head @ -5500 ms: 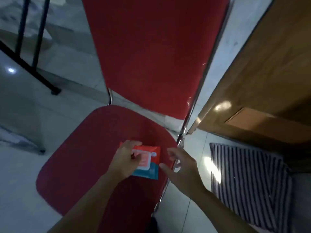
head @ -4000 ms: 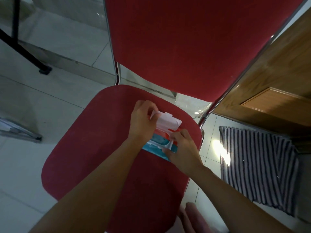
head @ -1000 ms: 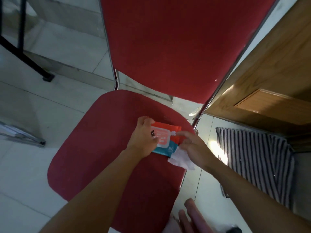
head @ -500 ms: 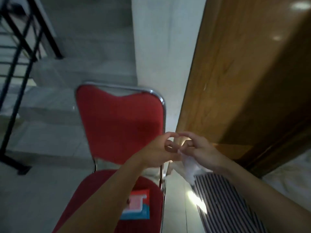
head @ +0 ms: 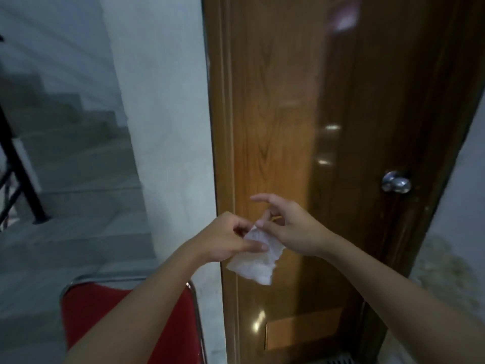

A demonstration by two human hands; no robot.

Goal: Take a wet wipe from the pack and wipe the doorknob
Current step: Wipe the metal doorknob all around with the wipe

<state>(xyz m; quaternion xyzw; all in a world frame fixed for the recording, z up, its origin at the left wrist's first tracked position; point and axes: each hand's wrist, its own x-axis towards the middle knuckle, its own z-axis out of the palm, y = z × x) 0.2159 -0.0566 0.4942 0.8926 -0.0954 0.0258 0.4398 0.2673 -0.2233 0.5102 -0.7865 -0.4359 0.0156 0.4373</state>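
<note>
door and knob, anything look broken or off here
Nothing stands out. The door is shut and its grain looks unmarked, and the doorknob sits straight. Both hands hold a crumpled wipe short of the knob.

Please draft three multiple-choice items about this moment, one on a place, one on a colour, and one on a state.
1. Where is the round silver metal doorknob relative to the hands?
A. Up and to the right of them
B. Directly below them
C. Far left, by the stairs

2. What colour is the padded chair at the lower left?
A. Blue
B. Red
C. Green

3. What is the state of the crumpled white wet wipe?
A. Pressed against the knob
B. Lying on the chair
C. Held between both hands, away from the knob

Answers:
1 A: the knob sits on the brown wooden door, above and right of the right hand.
2 B: its backrest is red.
3 C: the left hand and right hand pinch its top while it hangs clear of the knob.
</note>
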